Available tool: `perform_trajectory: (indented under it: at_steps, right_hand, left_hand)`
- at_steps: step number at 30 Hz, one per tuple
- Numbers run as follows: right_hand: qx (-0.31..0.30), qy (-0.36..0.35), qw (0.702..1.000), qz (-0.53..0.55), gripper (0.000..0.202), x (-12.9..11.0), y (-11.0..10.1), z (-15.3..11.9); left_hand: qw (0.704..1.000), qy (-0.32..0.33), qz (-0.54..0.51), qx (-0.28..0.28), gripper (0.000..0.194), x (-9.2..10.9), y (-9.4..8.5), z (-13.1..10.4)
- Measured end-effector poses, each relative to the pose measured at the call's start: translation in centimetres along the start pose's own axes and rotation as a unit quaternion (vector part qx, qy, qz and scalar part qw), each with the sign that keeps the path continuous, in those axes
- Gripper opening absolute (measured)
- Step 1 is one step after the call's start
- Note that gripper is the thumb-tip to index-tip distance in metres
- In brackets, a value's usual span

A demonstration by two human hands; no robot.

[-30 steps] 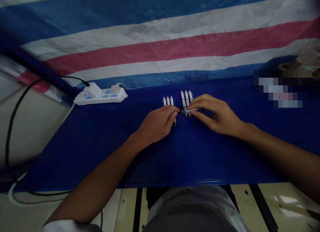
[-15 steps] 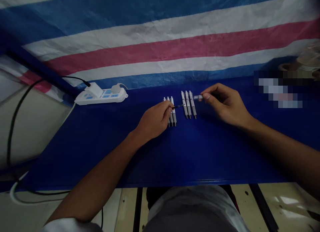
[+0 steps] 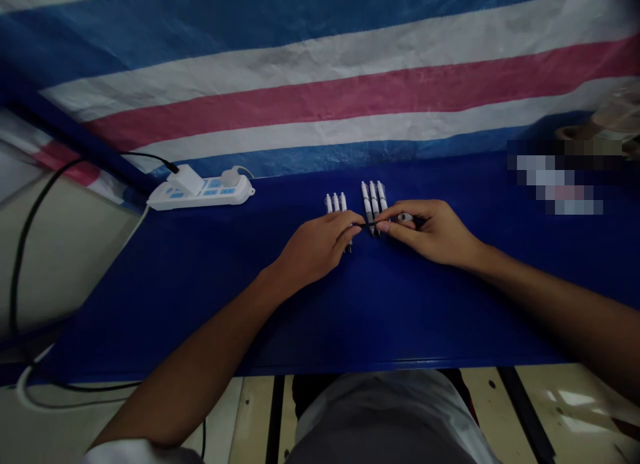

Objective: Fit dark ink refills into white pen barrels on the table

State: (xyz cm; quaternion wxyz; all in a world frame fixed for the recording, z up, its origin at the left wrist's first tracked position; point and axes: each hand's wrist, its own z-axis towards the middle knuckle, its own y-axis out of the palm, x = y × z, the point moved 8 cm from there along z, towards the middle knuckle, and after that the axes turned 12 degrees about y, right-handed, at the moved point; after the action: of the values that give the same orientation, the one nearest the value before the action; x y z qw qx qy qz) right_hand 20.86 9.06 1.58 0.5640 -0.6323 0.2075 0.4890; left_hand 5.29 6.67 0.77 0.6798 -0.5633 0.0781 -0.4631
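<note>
Pinches a black rod (image 3: 369,224) in closed fingertips of left hand (image 3: 315,247) and right hand (image 3: 437,234) over six laid-out pens (image 3: 367,199), with the right's white tube (image 3: 405,217) not yet joined.

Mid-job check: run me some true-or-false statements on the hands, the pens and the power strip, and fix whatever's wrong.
1. A thin dark rod spans the gap between the left hand and the right hand. True.

2. The right hand lies flat with its fingers spread. False: its fingers are curled, pinching near the rod's end.

3. A pale piece is also tucked in the right hand. True.

4. The left pen group and the right pen group touch. False: a strip of blue table shows between them.

5. The white power strip lies to the right of the pens. False: it lies to their left.

6. The left hand hides part of the left pen group. True.
</note>
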Motion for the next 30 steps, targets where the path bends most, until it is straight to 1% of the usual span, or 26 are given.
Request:
perform_trajectory:
  at_steps: [2,4,7,9,13,16,22,30]
  right_hand:
    - [0.013,0.003,1.0,-0.006,0.024,0.0,-0.1,0.0]
    - [0.031,0.011,0.999,-0.015,0.023,0.2,-0.5,0.0]
    - [0.078,0.016,0.997,-0.023,0.022,0.6,-1.7,0.0]
    - [0.11,0.016,0.993,-0.029,0.022,0.8,-2.6,0.1]
    - [0.146,0.01,0.988,-0.041,0.022,1.2,-3.8,0.4]
    - [0.155,0.008,0.987,-0.042,0.025,1.2,-4.2,0.5]
    - [0.157,0.008,0.987,-0.041,0.03,1.2,-4.2,0.5]
    - [0.151,0.022,0.988,-0.036,0.035,1.2,-4.2,0.6]
  left_hand:
    - [1.0,0.012,-0.007,0.006,0.026,0.3,-0.1,0.1]
    - [1.0,0.007,-0.018,0.016,0.025,0.2,-0.3,0.1]
    - [0.998,-0.035,-0.019,0.044,0.022,-0.7,-0.9,0.0]
    - [0.996,-0.06,-0.012,0.069,0.017,-1.6,-1.4,-0.2]
    - [0.992,-0.074,-0.001,0.103,0.01,-2.6,-2.1,-0.4]
    - [0.991,-0.075,0.004,0.112,0.009,-2.8,-2.4,-0.5]
    - [0.993,-0.056,0.026,0.096,0.011,-2.4,-2.4,-0.3]
    - [0.992,-0.05,0.041,0.109,0.015,-2.1,-2.7,-0.4]
